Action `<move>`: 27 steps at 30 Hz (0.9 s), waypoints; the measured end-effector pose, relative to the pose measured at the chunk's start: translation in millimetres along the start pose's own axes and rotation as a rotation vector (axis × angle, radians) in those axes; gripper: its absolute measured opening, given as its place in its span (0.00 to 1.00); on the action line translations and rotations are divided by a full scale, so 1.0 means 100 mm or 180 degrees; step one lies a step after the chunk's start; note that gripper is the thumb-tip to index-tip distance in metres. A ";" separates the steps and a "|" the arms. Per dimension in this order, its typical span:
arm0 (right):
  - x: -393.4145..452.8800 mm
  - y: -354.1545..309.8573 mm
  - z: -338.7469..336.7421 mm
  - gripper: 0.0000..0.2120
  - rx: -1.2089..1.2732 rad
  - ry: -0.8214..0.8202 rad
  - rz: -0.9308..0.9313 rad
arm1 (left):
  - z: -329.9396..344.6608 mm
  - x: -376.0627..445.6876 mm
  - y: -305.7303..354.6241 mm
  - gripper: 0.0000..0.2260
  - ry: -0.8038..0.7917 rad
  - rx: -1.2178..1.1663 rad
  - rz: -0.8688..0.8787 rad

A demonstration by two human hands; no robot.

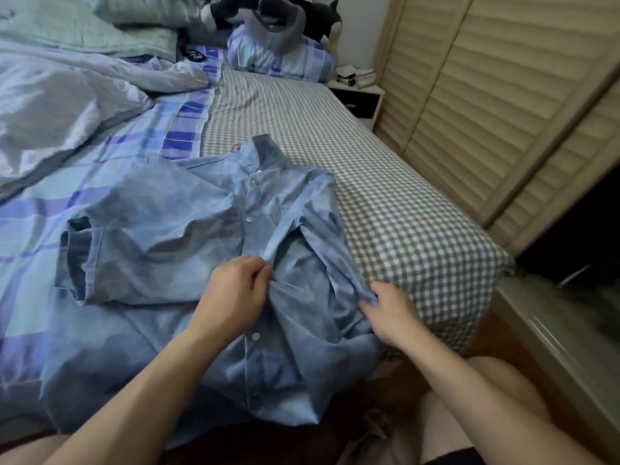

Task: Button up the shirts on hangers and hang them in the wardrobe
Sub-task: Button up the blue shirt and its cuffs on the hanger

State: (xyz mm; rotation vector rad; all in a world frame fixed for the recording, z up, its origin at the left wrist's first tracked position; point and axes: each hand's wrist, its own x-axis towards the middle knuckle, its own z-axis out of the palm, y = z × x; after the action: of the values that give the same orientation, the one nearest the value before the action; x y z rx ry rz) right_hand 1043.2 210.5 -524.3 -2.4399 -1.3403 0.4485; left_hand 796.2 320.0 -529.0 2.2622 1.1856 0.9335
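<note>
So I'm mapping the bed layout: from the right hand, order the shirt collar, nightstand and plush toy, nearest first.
From the right hand, at the shirt's right edge:
1. Shirt collar, up the bed, slightly left.
2. Nightstand, beside the bed's far right corner.
3. Plush toy, at the headboard end, on a pillow.

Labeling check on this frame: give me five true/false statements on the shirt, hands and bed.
1. The blue shirt lies on the bed. True.
2. The left hand pinches the shirt's front. True.
3. The right hand rests empty on the bed. False: its fingers grip shirt fabric.
4. The shirt is white. False: it is blue.
5. The wardrobe doors are louvered. True.
</note>
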 end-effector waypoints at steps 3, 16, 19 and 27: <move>0.24 0.11 -0.70 0.10 0.0097 0.1020 0.0190 | -0.11 0.05 -0.02 0.10 0.0519 -0.0127 -0.0042; 0.67 -1.84 -1.89 0.05 -0.2087 0.3500 -0.3316 | -0.47 0.15 0.06 0.17 0.1455 -0.1203 -0.0584; 0.63 -1.44 -0.96 0.06 -0.2497 0.2687 -0.4255 | -0.82 0.12 -0.13 0.15 0.1814 -0.1348 -0.1280; 0.74 -0.06 -0.37 0.15 -0.2619 0.1512 -0.3556 | -1.16 -0.30 -0.68 0.12 0.0611 -0.1383 -0.1945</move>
State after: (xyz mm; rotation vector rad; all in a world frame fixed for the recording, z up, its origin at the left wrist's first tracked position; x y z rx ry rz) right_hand 1091.4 271.9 -497.5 -1.5578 -2.5722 -1.0385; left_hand 662.2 338.9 -502.5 1.3758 1.4635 1.0367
